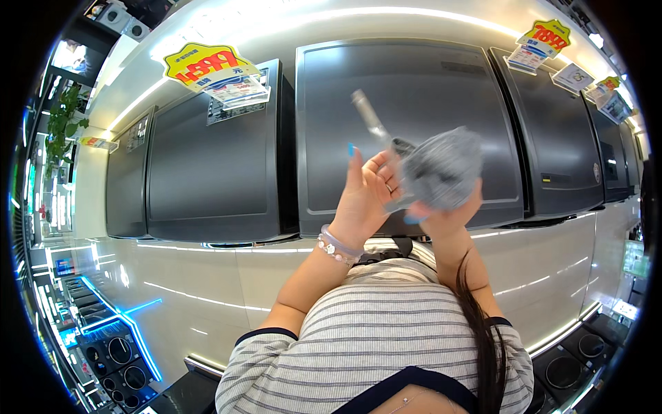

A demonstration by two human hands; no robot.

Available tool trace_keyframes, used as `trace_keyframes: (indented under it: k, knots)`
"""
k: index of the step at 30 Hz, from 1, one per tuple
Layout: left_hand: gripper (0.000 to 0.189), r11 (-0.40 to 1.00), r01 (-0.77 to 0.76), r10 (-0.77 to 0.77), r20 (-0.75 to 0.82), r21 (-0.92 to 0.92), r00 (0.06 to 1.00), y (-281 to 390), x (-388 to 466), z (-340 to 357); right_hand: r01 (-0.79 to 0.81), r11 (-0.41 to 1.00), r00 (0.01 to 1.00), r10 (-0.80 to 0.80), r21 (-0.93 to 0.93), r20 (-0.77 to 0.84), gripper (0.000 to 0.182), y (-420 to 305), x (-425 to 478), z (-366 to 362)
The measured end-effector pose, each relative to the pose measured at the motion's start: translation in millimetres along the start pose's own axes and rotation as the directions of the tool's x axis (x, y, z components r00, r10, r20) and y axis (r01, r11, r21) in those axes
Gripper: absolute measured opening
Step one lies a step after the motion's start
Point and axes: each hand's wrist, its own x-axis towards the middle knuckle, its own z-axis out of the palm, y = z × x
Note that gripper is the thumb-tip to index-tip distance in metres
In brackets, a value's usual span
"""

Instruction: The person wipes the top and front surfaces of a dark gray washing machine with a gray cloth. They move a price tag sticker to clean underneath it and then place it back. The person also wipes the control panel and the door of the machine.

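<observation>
A grey cloth, blurred by movement, is bunched above the middle appliance. My right hand grips it from below, with most of its fingers hidden behind the folds. From the cloth's upper left side sticks out a slim, pale, shiny stick-like piece; blur hides what it is and whether it is joined to the cloth. My left hand is beside the bundle, palm turned up, thumb raised and fingers loosely curled. Its fingertips come close to the cloth's left edge; contact cannot be made out. Below both hands spreads a dark grey appliance top.
More dark appliances stand in a row left and right. Yellow price signs in clear holders rise at their back edges. Behind me are cooktops edged with blue light strips. A green plant hangs at far left.
</observation>
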Motion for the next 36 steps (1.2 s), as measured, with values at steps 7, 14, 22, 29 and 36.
trace_keyframes:
  k: [7, 14, 22, 29, 36]
  knots:
    - [0.059, 0.984, -0.131, 0.066, 0.444, 0.117, 0.894, -8, -15, -26, 0.333, 0.937, 0.903, -0.285, -0.105, 0.323, 0.055, -13, -24, 32]
    - [0.090, 0.984, 0.159, -0.146, 0.149, -0.081, 0.978, -15, -21, -22, 0.176, 0.963, 0.885, -0.063, -0.204, 0.462, 0.059, 8, -53, -16]
    - [0.099, 0.882, 0.370, -0.315, 0.218, -0.292, 0.924, -11, -30, -14, -0.541, 0.739, 0.741, 0.645, -0.402, 0.189, 0.029, 23, -59, -91]
    - [0.100, 0.835, 0.450, -0.372, 0.277, -0.317, 0.886, -9, -30, -14, -0.130, 0.927, 0.927, -0.013, 0.353, 0.375, 0.031, 12, -21, -73]
    - [0.098, 0.820, 0.445, -0.354, 0.292, -0.360, 0.889, -22, -22, -33, -0.208, 0.893, 0.568, -0.222, 0.400, 0.792, 0.034, 1, -57, -45]
